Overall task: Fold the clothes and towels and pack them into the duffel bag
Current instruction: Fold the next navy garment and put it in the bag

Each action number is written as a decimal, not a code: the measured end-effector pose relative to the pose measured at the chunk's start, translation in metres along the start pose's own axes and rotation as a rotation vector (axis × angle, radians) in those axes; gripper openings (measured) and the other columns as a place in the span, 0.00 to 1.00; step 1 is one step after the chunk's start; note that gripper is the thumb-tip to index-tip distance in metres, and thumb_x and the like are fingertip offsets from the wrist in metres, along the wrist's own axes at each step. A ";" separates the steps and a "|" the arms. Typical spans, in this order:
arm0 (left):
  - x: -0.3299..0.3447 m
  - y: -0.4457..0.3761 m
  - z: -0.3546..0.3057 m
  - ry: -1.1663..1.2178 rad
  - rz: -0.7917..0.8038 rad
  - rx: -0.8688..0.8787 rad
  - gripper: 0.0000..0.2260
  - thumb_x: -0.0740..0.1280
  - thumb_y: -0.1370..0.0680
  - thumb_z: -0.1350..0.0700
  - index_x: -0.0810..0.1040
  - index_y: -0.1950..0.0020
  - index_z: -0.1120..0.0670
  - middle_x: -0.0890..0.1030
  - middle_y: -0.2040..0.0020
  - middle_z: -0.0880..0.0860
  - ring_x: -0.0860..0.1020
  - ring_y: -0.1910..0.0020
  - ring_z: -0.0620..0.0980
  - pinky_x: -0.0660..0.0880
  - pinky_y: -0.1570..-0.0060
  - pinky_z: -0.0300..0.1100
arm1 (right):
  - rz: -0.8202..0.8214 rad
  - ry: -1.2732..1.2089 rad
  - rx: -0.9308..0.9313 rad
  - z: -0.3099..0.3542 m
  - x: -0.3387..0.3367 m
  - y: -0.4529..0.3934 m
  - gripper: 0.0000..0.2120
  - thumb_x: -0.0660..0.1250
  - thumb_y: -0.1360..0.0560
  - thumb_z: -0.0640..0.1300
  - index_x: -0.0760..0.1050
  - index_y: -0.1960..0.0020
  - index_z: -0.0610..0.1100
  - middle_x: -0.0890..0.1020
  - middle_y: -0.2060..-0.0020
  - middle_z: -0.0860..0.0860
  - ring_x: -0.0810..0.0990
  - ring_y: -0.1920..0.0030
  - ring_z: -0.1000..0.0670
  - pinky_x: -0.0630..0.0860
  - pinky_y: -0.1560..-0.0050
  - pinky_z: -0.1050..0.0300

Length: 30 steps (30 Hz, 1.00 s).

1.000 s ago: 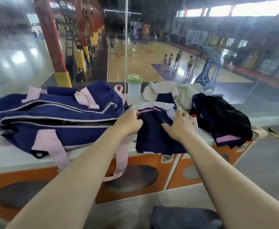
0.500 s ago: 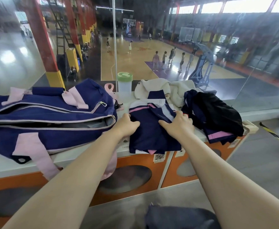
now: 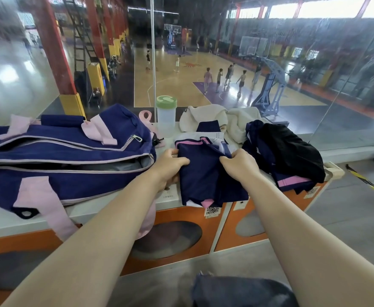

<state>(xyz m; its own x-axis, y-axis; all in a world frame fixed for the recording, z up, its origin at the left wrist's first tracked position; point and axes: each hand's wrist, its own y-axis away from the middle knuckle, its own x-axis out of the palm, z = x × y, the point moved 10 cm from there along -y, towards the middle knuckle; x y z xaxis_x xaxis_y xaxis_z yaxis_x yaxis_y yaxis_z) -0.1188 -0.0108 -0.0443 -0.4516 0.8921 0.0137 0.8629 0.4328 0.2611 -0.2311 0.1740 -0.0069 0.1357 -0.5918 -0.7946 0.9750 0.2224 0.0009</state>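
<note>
Folded navy garment (image 3: pixel 206 176) with pink trim, long axis running away from viewer, gripped by left hand (image 3: pixel 170 166) and right hand (image 3: pixel 239 165) at its sides.

Navy duffel bag (image 3: pixel 66 156): woven cloth, matt, with pale pink cloth straps and a grey zipper line; zipper pull looks like metal. Folded navy garment (image 3: pixel 206 180): smooth thin cloth, matt, pink stripe at the collar edge. Cream towels (image 3: pixel 241 122): thick, fluffy, rough cloth. Dark clothes pile (image 3: pixel 292 151): soft matt cloth, black and navy. Bottle (image 3: pixel 166 120): cloudy half-clear plastic, green plastic lid, slightly glossy. Counter top (image 3: pixel 8 220): white, smooth, hard. Cabinet fronts (image 3: pixel 232 227): orange, smooth, a little glossy, with paper stickers. Glass wall (image 3: pixel 347 107): glossy, reflecting.
</note>
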 end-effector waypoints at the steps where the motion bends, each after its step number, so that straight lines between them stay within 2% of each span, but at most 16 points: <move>1: 0.001 -0.001 0.003 0.005 0.019 -0.015 0.16 0.66 0.23 0.61 0.70 0.37 0.51 0.80 0.43 0.53 0.81 0.53 0.52 0.79 0.51 0.51 | 0.015 -0.023 0.015 -0.003 0.001 0.000 0.12 0.63 0.28 0.51 0.68 0.53 0.43 0.76 0.58 0.47 0.73 0.61 0.45 0.62 0.70 0.58; 4: 0.004 -0.001 0.004 0.040 0.047 -0.014 0.21 0.68 0.24 0.59 0.68 0.34 0.51 0.81 0.42 0.55 0.82 0.48 0.54 0.81 0.51 0.52 | 0.041 -0.115 0.093 -0.011 0.001 0.002 0.22 0.67 0.28 0.50 0.69 0.40 0.38 0.77 0.50 0.45 0.76 0.53 0.44 0.70 0.60 0.57; 7: 0.004 -0.001 -0.009 0.010 0.008 0.091 0.22 0.67 0.25 0.61 0.67 0.34 0.50 0.77 0.39 0.54 0.80 0.45 0.53 0.80 0.48 0.51 | 0.082 -0.165 0.111 -0.014 0.007 0.003 0.21 0.68 0.30 0.50 0.73 0.41 0.41 0.79 0.56 0.48 0.79 0.53 0.44 0.72 0.59 0.56; 11: 0.010 0.006 -0.031 -0.003 -0.031 0.221 0.23 0.66 0.24 0.64 0.65 0.32 0.49 0.74 0.39 0.49 0.77 0.46 0.46 0.75 0.58 0.38 | 0.064 -0.177 0.101 -0.011 0.005 0.003 0.22 0.68 0.29 0.49 0.72 0.39 0.41 0.79 0.52 0.46 0.78 0.52 0.43 0.74 0.55 0.54; 13: 0.016 0.009 -0.035 -0.030 -0.031 0.254 0.26 0.66 0.24 0.64 0.64 0.28 0.50 0.73 0.37 0.48 0.76 0.43 0.47 0.75 0.53 0.38 | 0.026 -0.103 0.102 -0.007 0.000 0.005 0.25 0.68 0.28 0.48 0.67 0.35 0.39 0.77 0.46 0.44 0.77 0.50 0.42 0.71 0.56 0.55; 16: 0.020 0.014 -0.045 -0.248 -0.073 0.329 0.28 0.66 0.25 0.62 0.63 0.27 0.49 0.71 0.34 0.48 0.72 0.42 0.46 0.72 0.44 0.42 | -0.043 -0.011 0.063 -0.002 -0.009 0.005 0.28 0.69 0.28 0.46 0.62 0.33 0.39 0.74 0.38 0.40 0.75 0.41 0.38 0.67 0.53 0.55; 18: 0.022 0.019 -0.052 -0.405 -0.110 0.385 0.29 0.66 0.26 0.61 0.63 0.26 0.48 0.71 0.31 0.48 0.72 0.41 0.46 0.72 0.38 0.45 | -0.068 -0.018 0.042 0.001 -0.011 0.007 0.25 0.69 0.28 0.44 0.62 0.35 0.39 0.74 0.39 0.39 0.75 0.41 0.38 0.66 0.53 0.56; 20: 0.028 0.023 -0.058 -0.448 -0.100 0.427 0.30 0.67 0.27 0.60 0.64 0.26 0.48 0.71 0.31 0.47 0.73 0.39 0.47 0.72 0.37 0.47 | -0.104 -0.042 0.019 0.000 -0.013 0.008 0.21 0.67 0.27 0.41 0.63 0.38 0.39 0.75 0.41 0.39 0.76 0.43 0.38 0.66 0.54 0.55; 22: 0.040 0.025 -0.057 -0.376 -0.024 0.410 0.28 0.65 0.25 0.59 0.64 0.25 0.46 0.73 0.35 0.44 0.75 0.43 0.43 0.74 0.41 0.42 | -0.114 -0.073 -0.007 -0.001 -0.011 0.010 0.17 0.65 0.26 0.38 0.63 0.40 0.40 0.76 0.43 0.39 0.76 0.45 0.38 0.66 0.55 0.55; 24: 0.054 0.026 -0.054 -0.273 0.073 0.346 0.24 0.60 0.21 0.58 0.65 0.25 0.45 0.75 0.44 0.43 0.76 0.51 0.41 0.76 0.54 0.37 | -0.092 -0.063 -0.035 0.000 -0.005 0.009 0.15 0.64 0.26 0.38 0.64 0.42 0.41 0.75 0.44 0.39 0.74 0.43 0.37 0.67 0.53 0.53; 26: 0.063 0.025 -0.051 -0.229 0.115 0.300 0.21 0.54 0.19 0.57 0.67 0.26 0.45 0.75 0.48 0.48 0.76 0.52 0.44 0.76 0.60 0.36 | -0.089 0.088 -0.027 -0.001 -0.005 0.007 0.14 0.64 0.25 0.44 0.71 0.40 0.44 0.72 0.40 0.40 0.69 0.39 0.37 0.68 0.45 0.50; 28: 0.066 0.024 -0.050 -0.241 0.122 0.292 0.22 0.51 0.19 0.59 0.68 0.27 0.46 0.75 0.46 0.51 0.76 0.50 0.45 0.76 0.60 0.36 | -0.214 0.156 -0.046 0.001 -0.023 0.007 0.15 0.62 0.24 0.49 0.77 0.40 0.48 0.71 0.38 0.43 0.66 0.37 0.39 0.66 0.39 0.48; 30: 0.069 0.021 -0.048 -0.212 0.131 0.286 0.23 0.51 0.19 0.61 0.66 0.26 0.47 0.73 0.39 0.48 0.76 0.46 0.46 0.78 0.58 0.38 | -0.329 -0.073 -0.117 0.008 -0.042 0.013 0.13 0.60 0.23 0.48 0.79 0.44 0.47 0.74 0.42 0.45 0.69 0.39 0.42 0.67 0.42 0.52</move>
<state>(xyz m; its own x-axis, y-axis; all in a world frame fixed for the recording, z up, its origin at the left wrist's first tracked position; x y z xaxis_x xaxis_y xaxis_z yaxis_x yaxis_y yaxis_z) -0.1424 0.0533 0.0083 -0.3019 0.9364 -0.1792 0.9523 0.3052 -0.0098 -0.2231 0.1954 0.0308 -0.1657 -0.6996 -0.6951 0.9423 0.0956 -0.3209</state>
